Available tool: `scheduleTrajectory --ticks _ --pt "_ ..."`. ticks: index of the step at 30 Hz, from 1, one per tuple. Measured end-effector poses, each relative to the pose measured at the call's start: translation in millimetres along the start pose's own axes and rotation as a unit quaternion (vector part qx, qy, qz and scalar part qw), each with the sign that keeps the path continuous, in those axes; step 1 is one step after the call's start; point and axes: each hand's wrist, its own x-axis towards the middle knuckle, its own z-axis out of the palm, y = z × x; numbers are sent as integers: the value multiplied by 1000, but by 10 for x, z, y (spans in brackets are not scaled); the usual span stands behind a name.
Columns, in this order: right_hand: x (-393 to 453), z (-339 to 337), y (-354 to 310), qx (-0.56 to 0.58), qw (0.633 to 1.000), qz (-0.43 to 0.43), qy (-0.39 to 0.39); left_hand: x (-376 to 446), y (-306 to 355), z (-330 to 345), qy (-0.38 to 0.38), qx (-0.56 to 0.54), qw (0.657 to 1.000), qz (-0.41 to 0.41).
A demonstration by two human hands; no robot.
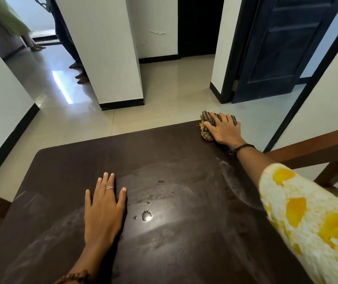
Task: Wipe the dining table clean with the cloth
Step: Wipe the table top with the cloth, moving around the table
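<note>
The right hand [223,130] reaches to the far right corner of the dark brown table [78,160] and presses down on the cloth [206,133], a bunched checked rag of dark and yellow threads. Its fingers [215,119] lie spread and nearly straight over the top of the cloth, flattening it against the table rather than curling round it; parts of the cloth show past the fingertips and at the thumb side. A dark band [244,147] circles that wrist, and the sleeve [307,212] is white with yellow blotches. The left hand [103,208] rests palm down on the table nearer the person, well apart from the cloth, fingers straight and slightly fanned, holding nothing. A ring [109,187] sits on one finger and a beaded bracelet [75,277] on the wrist. Between the hands, the table shows wet smears in curved streaks and a few small droplets [146,215] that catch the light. Wooden chair frames [315,152] stand at the right and left edges of the table. Beyond it lie a pale tiled floor [164,95], a white pillar [110,58] and a dark blue door [276,48]. Bare feet [81,76] of other people show by the pillar.
</note>
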Motion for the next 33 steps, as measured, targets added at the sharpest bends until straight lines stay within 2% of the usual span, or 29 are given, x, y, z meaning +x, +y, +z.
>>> scheduleTrajectory --ticks 4,8,11,13,15,17,18,20,22,25,27,30,33 --pt "-318 22 115 -8 1000 12 12 -8 -14 9 2 4 1000 -4" --pt "-439 28 -43 -2 997 70 7 -40 4 9 10 14 1000 -2" --pt "-394 70 -368 9 994 106 -13 -43 -5 -2 0 -3 1000 -8" --pt "-357 134 -712 10 995 94 -24 -27 -7 -21 1 -33 999 -16" --pt "-372 245 -1196 10 997 63 -31 -13 -11 -44 20 -111 993 -30" --pt "-462 384 -1747 6 999 19 -43 -8 -6 -86 59 -248 965 -66" --pt "-533 460 -2029 4 999 -10 -48 -8 -14 -129 91 -326 937 -90" --pt "-718 602 -2554 3 996 -71 -60 -33 -91 -251 162 -404 892 -121" --pt "-953 706 -2967 1 989 -130 -73 -88 -267 -385 173 -362 909 -114" --pt "-1311 786 -3228 5 967 -234 -95 -267 -729 -566 105 -225 967 -55" --pt "-1383 770 -3136 4 956 -278 -99 -418 -1101 -678 69 -125 988 -59" --pt "-1237 669 -2730 2 968 -238 -78 -622 -1499 -812 25 -32 990 -133" --pt "-1021 532 -2147 10 991 -128 -40 -712 -1528 -893 19 -45 981 -186"
